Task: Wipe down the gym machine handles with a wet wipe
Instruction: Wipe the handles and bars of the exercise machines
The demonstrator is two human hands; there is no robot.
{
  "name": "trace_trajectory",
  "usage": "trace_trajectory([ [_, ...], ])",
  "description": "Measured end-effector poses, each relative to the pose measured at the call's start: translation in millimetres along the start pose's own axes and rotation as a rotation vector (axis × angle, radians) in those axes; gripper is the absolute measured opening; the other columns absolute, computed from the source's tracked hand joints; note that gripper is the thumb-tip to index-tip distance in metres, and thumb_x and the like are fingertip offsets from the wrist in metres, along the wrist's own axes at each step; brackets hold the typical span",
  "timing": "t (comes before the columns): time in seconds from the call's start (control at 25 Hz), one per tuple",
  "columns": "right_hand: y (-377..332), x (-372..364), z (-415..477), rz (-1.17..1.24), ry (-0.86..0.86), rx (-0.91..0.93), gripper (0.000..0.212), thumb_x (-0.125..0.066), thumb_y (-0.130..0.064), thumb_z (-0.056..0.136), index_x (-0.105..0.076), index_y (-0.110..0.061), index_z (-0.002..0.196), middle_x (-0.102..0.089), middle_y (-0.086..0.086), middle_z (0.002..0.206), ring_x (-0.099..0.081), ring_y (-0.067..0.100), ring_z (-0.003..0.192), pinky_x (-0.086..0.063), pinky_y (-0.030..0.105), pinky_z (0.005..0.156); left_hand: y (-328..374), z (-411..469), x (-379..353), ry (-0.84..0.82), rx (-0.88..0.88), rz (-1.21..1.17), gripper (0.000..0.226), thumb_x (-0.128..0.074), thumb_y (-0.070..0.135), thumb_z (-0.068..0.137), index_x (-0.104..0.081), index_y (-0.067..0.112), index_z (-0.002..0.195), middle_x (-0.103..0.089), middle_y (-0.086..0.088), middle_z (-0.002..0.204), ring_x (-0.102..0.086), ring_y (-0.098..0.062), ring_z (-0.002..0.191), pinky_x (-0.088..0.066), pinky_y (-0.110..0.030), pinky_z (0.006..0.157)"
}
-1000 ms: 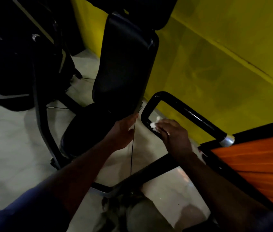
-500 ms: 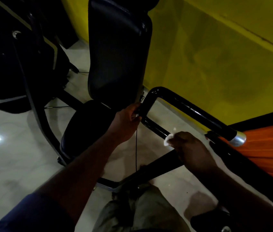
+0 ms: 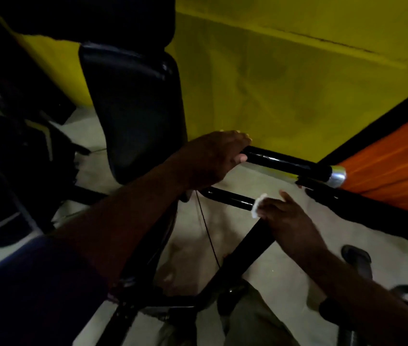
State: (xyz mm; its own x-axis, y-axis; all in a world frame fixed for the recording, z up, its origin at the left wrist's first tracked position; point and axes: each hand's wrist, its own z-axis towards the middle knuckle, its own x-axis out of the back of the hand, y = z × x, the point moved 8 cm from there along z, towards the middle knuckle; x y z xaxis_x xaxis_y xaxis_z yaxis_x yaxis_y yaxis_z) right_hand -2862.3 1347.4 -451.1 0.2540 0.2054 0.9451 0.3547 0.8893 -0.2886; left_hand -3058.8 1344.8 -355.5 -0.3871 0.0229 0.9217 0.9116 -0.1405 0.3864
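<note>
**Hands.** The left hand [image 3: 212, 158] is closed round the upper handle bar [image 3: 285, 163] at its bend, with the fingers laid over the top and the thumb beneath. The right hand [image 3: 287, 218] is closed on the wet wipe [image 3: 257, 206], which is pressed against the lower bar [image 3: 230, 198]. One finger is seen extended past that bar.

**Governing relation.** The upper handle bar lies above and beyond the right hand. Its long axis runs from the left hand rightward and slightly downward to the chrome end cap [image 3: 336, 176]. The exposed length is nearer to the right hand, by which the wipe is carried. The lower bar is set roughly parallel and runs leftward from the wipe to a point under the left wrist.

**Edges and room.** Pale floor is visible between the two bars. A thin cable [image 3: 205, 233] hangs below the left wrist, near the lower bar's left end. A frame strut [image 3: 235, 260] descends from beneath the right hand. The orange panel [image 3: 397, 158] stands just beside the cap, and the yellow wall [image 3: 297, 83] lies behind.

**Assessment.** A leftward stroke is judged to be bounded by the wrist and cable. A lift to the upper bar is judged short, limited rightward by the cap.
</note>
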Motion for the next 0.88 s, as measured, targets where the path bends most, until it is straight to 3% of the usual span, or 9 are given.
trace_trajectory([
  [0.08, -4.7, 0.9, -7.3, 0.041, 0.114, -0.103, 0.036, -0.061, 0.0, 0.075, -0.079, -0.011, 0.105, -0.075, 0.009, 0.118, -0.063, 0.024, 0.121, -0.023, 0.035, 0.122, 10.4, 15.4, 1.7, -0.033, -0.132, 0.04, 0.058, -0.031, 0.045, 0.106, -0.055, 0.008, 0.145, -0.058, -0.012, 0.147, -0.053, -0.029, 0.137, -0.04, -0.045, 0.116],
  [0.2, -62.2, -41.7, 50.9, 0.193, 0.219, -0.224, 0.035, -0.048, -0.009, 0.088, -0.078, -0.01, 0.106, -0.074, 0.012, 0.122, -0.067, 0.03, 0.119, -0.039, 0.039, 0.115, 23.4, 41.7, 2.3, -0.141, -0.245, 0.109, 0.056, -0.03, 0.051, 0.107, -0.06, 0.011, 0.133, -0.064, -0.01, 0.133, -0.059, -0.029, 0.122, -0.046, -0.047, 0.104],
  [0.32, -84.6, -57.9, 77.7, 0.145, 0.207, -0.25, 0.036, -0.043, -0.008, 0.086, -0.074, -0.009, 0.106, -0.071, 0.01, 0.124, -0.065, 0.029, 0.118, -0.044, 0.044, 0.112, 35.3, 63.9, -11.1, -0.257, -0.297, 0.098, 0.051, -0.032, 0.047, 0.11, -0.06, 0.01, 0.132, -0.059, -0.012, 0.139, -0.054, -0.028, 0.127, -0.043, -0.043, 0.105],
  [0.4, -62.9, -42.2, 44.9, 0.032, 0.229, -0.206, 0.044, -0.043, -0.002, 0.077, -0.074, -0.007, 0.108, -0.071, 0.013, 0.126, -0.064, 0.029, 0.119, -0.037, 0.042, 0.117, 36.3, 67.4, -18.3, -0.23, -0.336, 0.035, 0.041, -0.037, 0.039, 0.112, -0.06, 0.01, 0.13, -0.06, -0.011, 0.131, -0.055, -0.028, 0.118, -0.043, -0.035, 0.101],
  [0.52, -15.6, -19.6, -12.5, -0.057, 0.233, -0.333, 0.053, -0.045, -0.001, 0.074, -0.073, -0.002, 0.118, -0.067, 0.018, 0.133, -0.063, 0.033, 0.125, -0.023, 0.039, 0.124, 23.4, 69.2, -22.8, -0.172, -0.33, 0.064, 0.044, -0.035, 0.042, 0.112, -0.057, 0.015, 0.138, -0.059, -0.006, 0.133, -0.054, -0.025, 0.122, -0.038, -0.027, 0.097],
  [0.68, -40.2, -47.2, 23.6, -0.004, 0.251, -0.516, 0.047, -0.04, -0.008, 0.084, -0.07, -0.001, 0.12, -0.069, 0.017, 0.125, -0.061, 0.035, 0.123, -0.032, 0.045, 0.122, 25.0, 73.7, -27.7, -0.185, -0.359, 0.089, 0.042, -0.032, 0.045, 0.111, -0.06, 0.018, 0.129, -0.06, -0.006, 0.117, -0.057, -0.028, 0.108, -0.043, -0.033, 0.09],
  [0.8, -87.0, -53.1, 84.4, 0.126, 0.31, -0.394, 0.034, -0.039, -0.015, 0.088, -0.07, -0.006, 0.1, -0.071, 0.011, 0.097, -0.069, 0.032, 0.094, -0.043, 0.044, 0.115, 23.5, 73.1, -24.8, -0.191, -0.363, 0.081, 0.038, -0.029, 0.048, 0.111, -0.056, 0.023, 0.116, -0.057, -0.002, 0.102, -0.057, -0.028, 0.096, -0.048, -0.042, 0.083],
  [0.88, -79.3, -40.5, 75.7, 0.099, 0.329, -0.268, 0.033, -0.041, -0.01, 0.083, -0.067, -0.006, 0.103, -0.072, 0.012, 0.099, -0.072, 0.033, 0.094, -0.041, 0.045, 0.115, 22.9, 73.8, -25.6, -0.201, -0.353, 0.094, 0.038, -0.028, 0.05, 0.11, -0.055, 0.024, 0.116, -0.057, -0.003, 0.1, -0.057, -0.028, 0.093, -0.048, -0.043, 0.081],
])
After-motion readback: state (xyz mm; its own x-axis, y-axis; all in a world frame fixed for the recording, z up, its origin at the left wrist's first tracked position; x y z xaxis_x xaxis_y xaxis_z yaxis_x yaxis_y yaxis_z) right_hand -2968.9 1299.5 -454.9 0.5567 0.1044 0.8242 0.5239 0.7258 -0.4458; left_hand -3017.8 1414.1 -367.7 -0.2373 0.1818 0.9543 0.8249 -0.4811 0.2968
